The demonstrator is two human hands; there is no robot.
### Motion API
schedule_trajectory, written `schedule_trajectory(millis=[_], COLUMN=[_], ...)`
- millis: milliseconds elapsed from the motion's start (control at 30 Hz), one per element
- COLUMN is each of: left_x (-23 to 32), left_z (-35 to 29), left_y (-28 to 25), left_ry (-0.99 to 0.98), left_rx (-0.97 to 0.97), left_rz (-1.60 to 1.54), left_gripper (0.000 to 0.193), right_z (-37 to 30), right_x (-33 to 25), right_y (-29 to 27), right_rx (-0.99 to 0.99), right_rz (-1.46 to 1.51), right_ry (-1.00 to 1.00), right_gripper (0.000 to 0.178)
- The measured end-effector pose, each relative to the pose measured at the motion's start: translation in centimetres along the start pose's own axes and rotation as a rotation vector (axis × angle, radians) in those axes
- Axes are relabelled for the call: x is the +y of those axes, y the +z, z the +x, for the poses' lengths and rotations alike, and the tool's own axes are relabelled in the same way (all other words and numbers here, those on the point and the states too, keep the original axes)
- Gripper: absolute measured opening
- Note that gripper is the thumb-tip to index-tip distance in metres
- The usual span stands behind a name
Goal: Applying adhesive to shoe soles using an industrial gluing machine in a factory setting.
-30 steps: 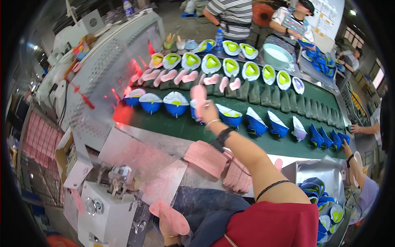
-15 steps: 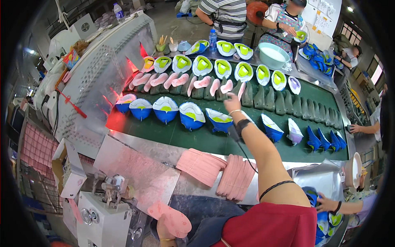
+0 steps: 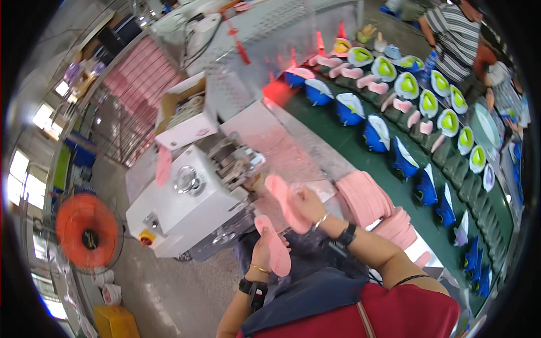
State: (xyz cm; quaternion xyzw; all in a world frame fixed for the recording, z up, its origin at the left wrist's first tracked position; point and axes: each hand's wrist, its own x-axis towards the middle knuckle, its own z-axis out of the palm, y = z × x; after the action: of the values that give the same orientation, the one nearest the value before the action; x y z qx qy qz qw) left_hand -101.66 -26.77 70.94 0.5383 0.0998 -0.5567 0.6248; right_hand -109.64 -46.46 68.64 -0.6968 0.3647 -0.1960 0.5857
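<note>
In front of my body, my left hand [image 3: 261, 251] is closed on a pink shoe insole [image 3: 278, 254], which is tilted with its narrow end up. To its right and a little farther off, my right hand [image 3: 308, 207] grips another pink insole [image 3: 280, 195] along its edge. The two insoles are apart. Both hands are beside the metal head [image 3: 239, 163] of a white bench machine [image 3: 189, 194]. Right of my right hand lie stacks of pink insoles [image 3: 365, 198] on the metal table edge.
A green conveyor [image 3: 346, 143] carries blue shoe uppers [image 3: 376, 133], dark foot forms [image 3: 453, 166] and pink pieces. An open carton [image 3: 186, 121] stands behind the machine. At the left are an orange fan [image 3: 87, 231] and a yellow bin [image 3: 115, 322]. A person in stripes [image 3: 451, 39] stands beyond the conveyor.
The view has swung left toward the machine. My right hand has drawn back from over the conveyor and now holds an insole. My left hand still holds its insole, now raised nearer the machine.
</note>
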Motion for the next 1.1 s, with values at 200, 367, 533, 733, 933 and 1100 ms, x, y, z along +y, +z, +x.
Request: schedule_trajectory(millis=[200,367,533,733,933,1100], left_x=[0.6,0.0,-0.6,-1.5,-1.5,-2.4], left_z=[-2.7,-2.5,-2.2,-2.8,-4.7,-3.8], left_y=[-0.5,-0.4,-1.4,-2.8,-0.6,0.4], left_ry=[-0.149,-0.148,-0.135,-0.206,-0.181,-0.432], left_rx=[-0.079,-0.198,-0.222,-0.154,-0.375,-0.544], left_rz=[-0.086,-0.050,-0.069,-0.072,-0.196,-0.450], left_gripper=[0.060,0.058,0.055,0.052,0.034,0.031], right_z=[9.8,11.9,12.2,9.8,16.4,14.1], right_x=[-2.0,-3.6,-5.6,-9.1,-5.2,0.7], right_y=[3.0,3.2,-0.5,-0.1,3.9,-9.2], right_rx=[0.066,-0.028,0.152,0.089,0.438,0.750], right_rz=[-0.288,-0.235,-0.605,-0.641,-0.074,-0.147], right_ry=[-0.084,0.111,-0.278,-0.571,0.116,-0.071], right_gripper=[0.031,0.035,0.036,0.035,0.036,0.022])
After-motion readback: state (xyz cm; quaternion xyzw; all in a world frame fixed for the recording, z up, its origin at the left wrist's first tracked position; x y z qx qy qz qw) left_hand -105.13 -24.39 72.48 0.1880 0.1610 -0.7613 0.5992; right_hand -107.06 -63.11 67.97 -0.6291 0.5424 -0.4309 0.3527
